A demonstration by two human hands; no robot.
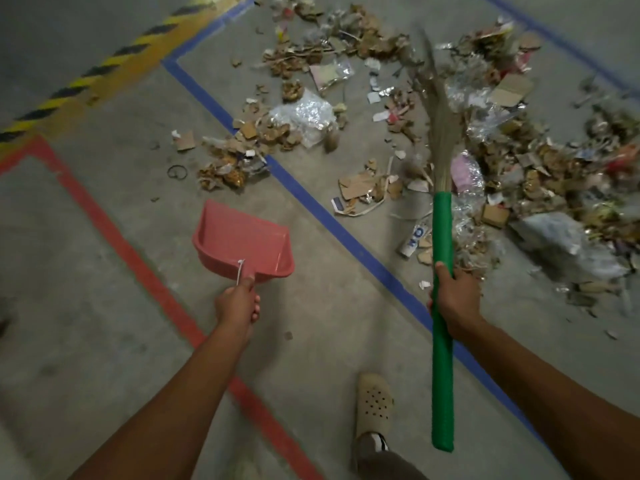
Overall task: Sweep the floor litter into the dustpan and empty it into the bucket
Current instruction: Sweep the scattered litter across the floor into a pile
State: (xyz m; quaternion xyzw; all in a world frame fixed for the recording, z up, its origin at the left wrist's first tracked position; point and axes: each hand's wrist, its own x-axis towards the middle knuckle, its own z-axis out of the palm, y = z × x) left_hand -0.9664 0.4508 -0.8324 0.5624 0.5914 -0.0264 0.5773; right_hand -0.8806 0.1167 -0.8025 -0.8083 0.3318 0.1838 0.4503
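Note:
My left hand (239, 304) grips the handle of a pink dustpan (239, 242), held above the floor with nothing in it. My right hand (455, 297) grips the green handle of a grass broom (442, 237); its bristles (437, 109) point away over the litter. Litter (502, 161) of torn cardboard, clear plastic wrap and paper scraps lies spread over the concrete floor ahead and to the right. No bucket shows in this view.
A blue floor line (311, 199) runs diagonally under the litter; a red line (138, 258) crosses left of it. Yellow-black hazard tape (104, 64) lies at the far left. My foot in a beige clog (374, 403) stands near the bottom centre.

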